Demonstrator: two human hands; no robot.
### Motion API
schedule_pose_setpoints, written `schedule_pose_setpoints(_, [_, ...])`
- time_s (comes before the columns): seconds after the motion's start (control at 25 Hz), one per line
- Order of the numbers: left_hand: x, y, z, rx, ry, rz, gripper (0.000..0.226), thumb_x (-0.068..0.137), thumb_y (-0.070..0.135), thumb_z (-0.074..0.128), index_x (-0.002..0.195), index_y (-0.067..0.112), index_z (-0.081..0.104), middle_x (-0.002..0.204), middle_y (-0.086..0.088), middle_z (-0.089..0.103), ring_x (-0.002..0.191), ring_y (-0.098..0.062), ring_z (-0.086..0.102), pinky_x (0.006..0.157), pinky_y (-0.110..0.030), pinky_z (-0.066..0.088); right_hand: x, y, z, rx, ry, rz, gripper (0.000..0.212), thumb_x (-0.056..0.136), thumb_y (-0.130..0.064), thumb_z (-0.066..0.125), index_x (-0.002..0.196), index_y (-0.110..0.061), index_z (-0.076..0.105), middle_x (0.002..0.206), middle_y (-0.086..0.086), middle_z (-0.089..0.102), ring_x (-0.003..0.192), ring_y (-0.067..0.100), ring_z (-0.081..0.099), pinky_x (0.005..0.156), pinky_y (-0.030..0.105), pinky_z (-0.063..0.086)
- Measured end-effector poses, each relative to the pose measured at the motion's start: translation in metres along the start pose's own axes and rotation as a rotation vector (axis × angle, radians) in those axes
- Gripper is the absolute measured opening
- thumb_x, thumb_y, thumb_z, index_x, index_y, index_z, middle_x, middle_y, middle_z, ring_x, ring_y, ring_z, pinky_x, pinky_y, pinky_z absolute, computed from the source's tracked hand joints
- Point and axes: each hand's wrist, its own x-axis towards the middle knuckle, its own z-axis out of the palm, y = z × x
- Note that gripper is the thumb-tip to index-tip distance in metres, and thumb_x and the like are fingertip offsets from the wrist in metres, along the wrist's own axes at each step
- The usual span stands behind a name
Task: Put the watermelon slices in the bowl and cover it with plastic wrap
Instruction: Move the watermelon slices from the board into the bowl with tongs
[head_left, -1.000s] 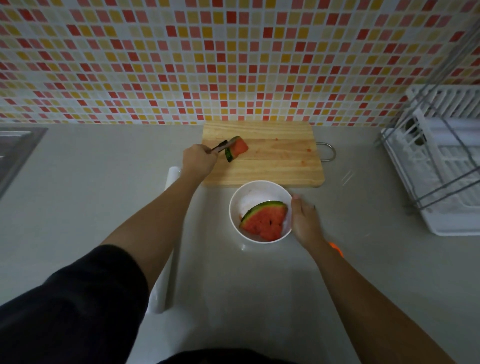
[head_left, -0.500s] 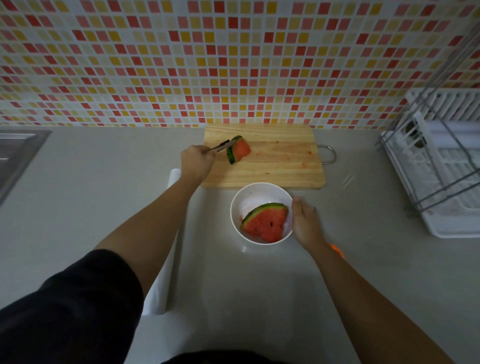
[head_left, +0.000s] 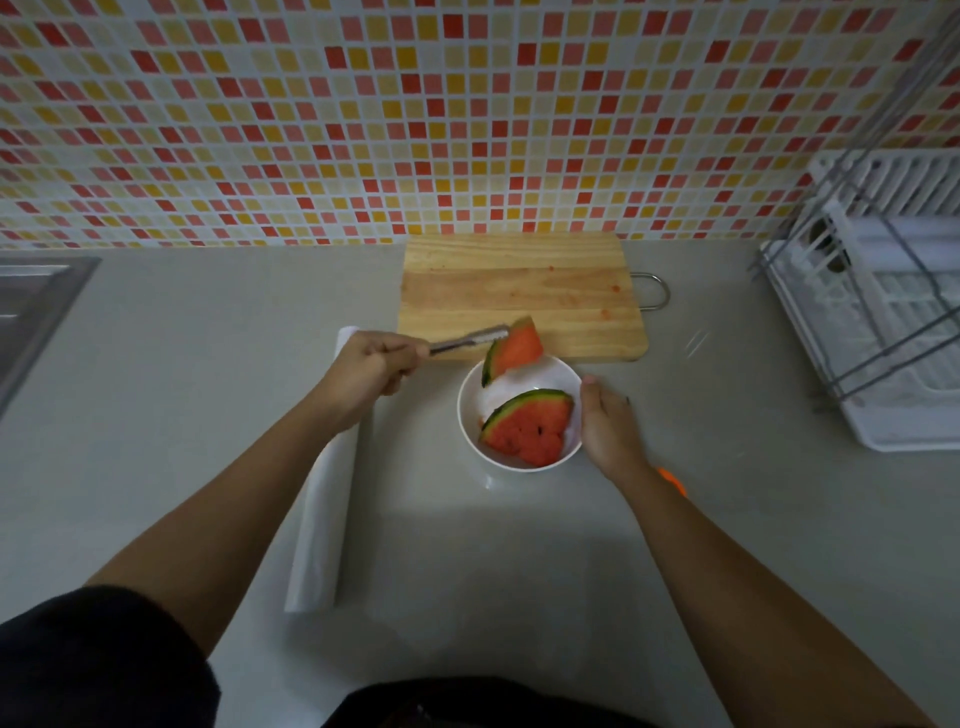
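A white bowl (head_left: 475, 415) sits on the grey counter in front of the wooden cutting board (head_left: 519, 291). One watermelon slice (head_left: 530, 428) lies inside it. My left hand (head_left: 371, 366) grips metal tongs (head_left: 467, 340) that pinch a second watermelon slice (head_left: 514, 351), held in the air over the bowl's far rim. My right hand (head_left: 608, 426) rests against the bowl's right side, steadying it. A roll of plastic wrap (head_left: 319, 519) lies on the counter to the left of the bowl, partly under my left forearm.
A white dish rack (head_left: 883, 312) with metal wires fills the right side. A sink edge (head_left: 31, 306) shows at the far left. Something orange (head_left: 672, 480) peeks out behind my right wrist. The tiled wall runs behind the board.
My left hand has carried the tongs and the slice from over the board's left part toward me, to above the bowl's far rim. My right hand stays on the bowl.
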Motion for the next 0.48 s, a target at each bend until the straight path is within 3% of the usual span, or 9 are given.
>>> schedule_pose_setpoints(0.12, [-0.014, 0.004, 0.002, 0.337, -0.028, 0.024, 0.013, 0.089, 0.015, 0.063, 0.089, 0.013, 0.075, 0.059, 0.006, 0.055, 0.046, -0.003, 0.044, 0.048, -0.012, 0.035, 0.001, 0.0, 0.0, -0.036, -0.006, 0.018, 0.05, 0.094, -0.043, 0.027, 0.056, -0.021, 0.051, 0.06, -0.012, 0.052, 0.072, 0.019, 0.053, 0.071, 0.028, 0.034])
schedule_pose_setpoints(0.2, [-0.017, 0.013, 0.01, 0.619, -0.025, 0.163, 0.017, 0.09, 0.02, 0.061, 0.092, 0.012, 0.077, 0.066, 0.002, 0.063, 0.055, -0.004, 0.053, 0.058, -0.015, 0.037, 0.0, 0.001, 0.0, -0.034, -0.009, 0.023, 0.048, 0.094, -0.043, 0.026, 0.059, -0.022, 0.051, 0.062, -0.009, 0.052, 0.075, 0.018, 0.052, 0.073, 0.028, 0.034])
schedule_pose_setpoints(0.32, [-0.022, 0.028, 0.028, 1.111, -0.013, 0.406, 0.028, 0.092, 0.028, 0.054, 0.088, 0.01, 0.076, 0.076, -0.011, 0.072, 0.073, -0.025, 0.063, 0.053, -0.017, 0.023, 0.0, -0.002, -0.001, -0.048, -0.016, 0.027, 0.048, 0.094, -0.043, 0.026, 0.058, -0.023, 0.051, 0.061, -0.01, 0.049, 0.073, 0.018, 0.049, 0.073, 0.028, 0.033])
schedule_pose_setpoints(0.4, [-0.026, 0.037, 0.032, 1.189, 0.015, 0.51, 0.029, 0.09, 0.029, 0.054, 0.082, 0.007, 0.072, 0.077, -0.015, 0.071, 0.075, -0.032, 0.063, 0.053, -0.023, 0.023, 0.0, -0.002, -0.001, -0.037, -0.019, 0.017, 0.046, 0.094, -0.043, 0.026, 0.062, -0.023, 0.053, 0.063, -0.006, 0.052, 0.074, 0.019, 0.051, 0.073, 0.029, 0.034])
schedule_pose_setpoints(0.48, [-0.025, 0.047, 0.028, 1.074, 0.029, 0.554, 0.029, 0.087, 0.03, 0.053, 0.085, 0.009, 0.072, 0.075, -0.016, 0.07, 0.07, -0.033, 0.062, 0.059, -0.026, 0.032, 0.001, 0.0, -0.001, -0.02, -0.022, -0.017, 0.043, 0.094, -0.04, 0.028, 0.067, -0.021, 0.055, 0.071, 0.001, 0.057, 0.078, 0.021, 0.055, 0.073, 0.029, 0.035])
